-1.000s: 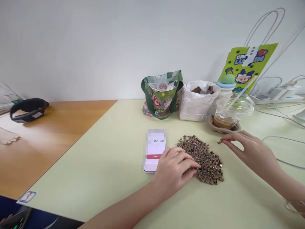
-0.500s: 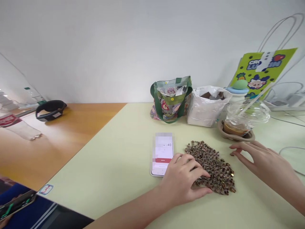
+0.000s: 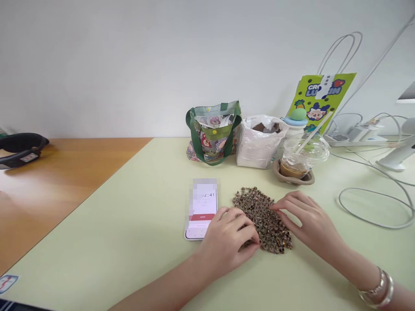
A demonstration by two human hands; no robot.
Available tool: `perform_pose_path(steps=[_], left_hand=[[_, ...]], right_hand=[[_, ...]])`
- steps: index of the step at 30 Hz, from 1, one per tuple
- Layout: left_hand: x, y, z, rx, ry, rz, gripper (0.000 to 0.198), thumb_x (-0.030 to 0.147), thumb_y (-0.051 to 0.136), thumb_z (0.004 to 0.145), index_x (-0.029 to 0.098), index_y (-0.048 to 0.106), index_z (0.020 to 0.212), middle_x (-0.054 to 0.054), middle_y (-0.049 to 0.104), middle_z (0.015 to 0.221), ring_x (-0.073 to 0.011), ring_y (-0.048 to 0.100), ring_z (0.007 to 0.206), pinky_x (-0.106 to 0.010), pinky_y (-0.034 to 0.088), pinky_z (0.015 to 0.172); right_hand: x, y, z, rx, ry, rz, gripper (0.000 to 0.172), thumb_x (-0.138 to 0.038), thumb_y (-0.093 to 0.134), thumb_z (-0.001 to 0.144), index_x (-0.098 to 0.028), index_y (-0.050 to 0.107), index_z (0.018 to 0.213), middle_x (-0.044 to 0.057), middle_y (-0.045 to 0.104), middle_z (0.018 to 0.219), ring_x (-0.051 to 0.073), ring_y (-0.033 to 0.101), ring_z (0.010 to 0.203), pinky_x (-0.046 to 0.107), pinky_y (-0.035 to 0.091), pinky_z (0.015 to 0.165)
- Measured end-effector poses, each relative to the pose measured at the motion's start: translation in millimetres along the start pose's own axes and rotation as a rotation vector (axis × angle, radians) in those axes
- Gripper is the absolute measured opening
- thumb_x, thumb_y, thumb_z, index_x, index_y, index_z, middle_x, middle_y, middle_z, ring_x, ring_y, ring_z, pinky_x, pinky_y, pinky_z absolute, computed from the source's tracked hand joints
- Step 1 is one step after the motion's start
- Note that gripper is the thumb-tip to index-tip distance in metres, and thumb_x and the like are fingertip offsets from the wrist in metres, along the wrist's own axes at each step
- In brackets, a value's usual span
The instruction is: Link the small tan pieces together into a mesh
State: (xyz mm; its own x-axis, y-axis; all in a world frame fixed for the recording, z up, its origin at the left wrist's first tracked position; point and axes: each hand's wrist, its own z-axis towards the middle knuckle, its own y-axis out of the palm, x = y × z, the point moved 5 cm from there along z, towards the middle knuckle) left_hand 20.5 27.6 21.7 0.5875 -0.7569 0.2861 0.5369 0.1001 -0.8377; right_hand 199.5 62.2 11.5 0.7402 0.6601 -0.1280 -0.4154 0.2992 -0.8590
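Smartphone: face up on pale green desk, timer reading 2:41, touching left hand.
Left hand: fingers curled over pile's left edge; grip on pieces cannot be told.
Eyelet pile: small brass-coloured rings, between hands.
Right hand: open, fingertips on pile's right edge.

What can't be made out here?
In the head view:
The phone's screen: pixelated blur hides its upper part.
The small metal rings: too small to identify singly; the left hand covers part of the heap.
The white plastic bag hides its contents.
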Motion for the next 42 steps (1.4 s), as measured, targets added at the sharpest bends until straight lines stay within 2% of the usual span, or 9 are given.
perform_pose_path(steps=[5,13,23,27,30,32,35,39,42], left_hand=[[-1,-2.1,1,0.0,-0.018,-0.022,0.009,0.032,0.056,0.084,0.024,0.058,0.08,0.007,0.063,0.08,-0.0131,0.051,0.088,-0.029,0.032,0.082],[1,-0.9,1,-0.024,-0.05,-0.012,0.006,0.028,0.06,0.077,0.023,0.058,0.08,0.003,0.062,0.089,-0.0167,0.05,0.092,-0.033,0.032,0.084],[1,-8.2,2,0.114,-0.003,-0.082,0.008,0.028,0.059,0.082,0.023,0.057,0.076,0.01,0.067,0.08,-0.0124,0.054,0.088,-0.029,0.033,0.082],[0,-13.1,2,0.167,-0.028,-0.125,0.007,0.024,0.054,0.086,0.022,0.055,0.078,0.01,0.069,0.084,-0.0119,0.055,0.092,-0.028,0.033,0.084],[0,-15.3,2,0.201,-0.061,-0.135,0.006,0.023,0.054,0.086,0.022,0.054,0.08,0.009,0.068,0.082,-0.0117,0.056,0.087,-0.028,0.033,0.082],[-1,-15.2,2,0.204,-0.088,-0.168,0.006,0.026,0.058,0.084,0.022,0.054,0.082,0.008,0.066,0.079,-0.0114,0.055,0.081,-0.027,0.034,0.078],[0,-13.4,3,0.178,-0.126,-0.261,0.018,0.037,0.06,0.081,0.022,0.052,0.087,0.008,0.065,0.075,-0.0113,0.056,0.076,-0.027,0.035,0.075],[2,-11.6,4,0.132,-0.126,-0.334,0.032,0.052,0.054,0.08,0.023,0.05,0.093,0.007,0.065,0.071,-0.0127,0.056,0.075,-0.027,0.036,0.075],[4,-9.6,4,0.084,-0.112,-0.354,0.037,0.059,0.047,0.081,0.024,0.051,0.093,0.006,0.065,0.071,-0.013,0.055,0.073,-0.028,0.036,0.074]], right_hand=[[-11,1,1,-0.022,-0.022,0.09,0.014,-0.017,0.046,0.086,-0.023,0.057,0.093,0.003,0.065,0.085,0.02,0.056,0.086,0.037,0.044,0.074],[-14,-1,1,-0.03,-0.023,0.096,0.013,-0.018,0.048,0.086,-0.023,0.057,0.092,0.003,0.065,0.087,0.021,0.055,0.088,0.037,0.043,0.075],[-19,-4,1,-0.002,-0.022,0.184,0.015,-0.014,0.048,0.085,-0.023,0.056,0.094,0.003,0.065,0.085,0.021,0.055,0.09,0.039,0.044,0.076],[-30,-8,0,0.041,-0.014,0.266,0.018,-0.014,0.046,0.086,-0.024,0.055,0.098,0.005,0.064,0.085,0.021,0.058,0.089,0.038,0.045,0.074],[-44,-10,-1,0.064,-0.043,0.342,0.017,-0.014,0.048,0.085,-0.023,0.054,0.098,0.004,0.065,0.083,0.019,0.059,0.084,0.037,0.045,0.075],[-53,-9,-2,0.044,-0.061,0.397,0.015,-0.016,0.051,0.085,-0.023,0.053,0.098,0.003,0.065,0.082,0.018,0.059,0.083,0.035,0.045,0.074],[-62,-6,-3,0.007,-0.057,0.483,0.014,-0.02,0.055,0.084,-0.022,0.051,0.097,0.002,0.065,0.081,0.017,0.058,0.082,0.033,0.045,0.071],[-64,-4,-1,-0.014,0.001,0.558,0.011,-0.021,0.052,0.085,-0.022,0.052,0.096,0.002,0.065,0.077,0.016,0.058,0.079,0.033,0.045,0.07],[-64,-4,0,-0.013,-0.051,0.556,0.007,-0.022,0.053,0.084,-0.023,0.055,0.091,0.001,0.065,0.075,0.016,0.058,0.076,0.031,0.045,0.067]])
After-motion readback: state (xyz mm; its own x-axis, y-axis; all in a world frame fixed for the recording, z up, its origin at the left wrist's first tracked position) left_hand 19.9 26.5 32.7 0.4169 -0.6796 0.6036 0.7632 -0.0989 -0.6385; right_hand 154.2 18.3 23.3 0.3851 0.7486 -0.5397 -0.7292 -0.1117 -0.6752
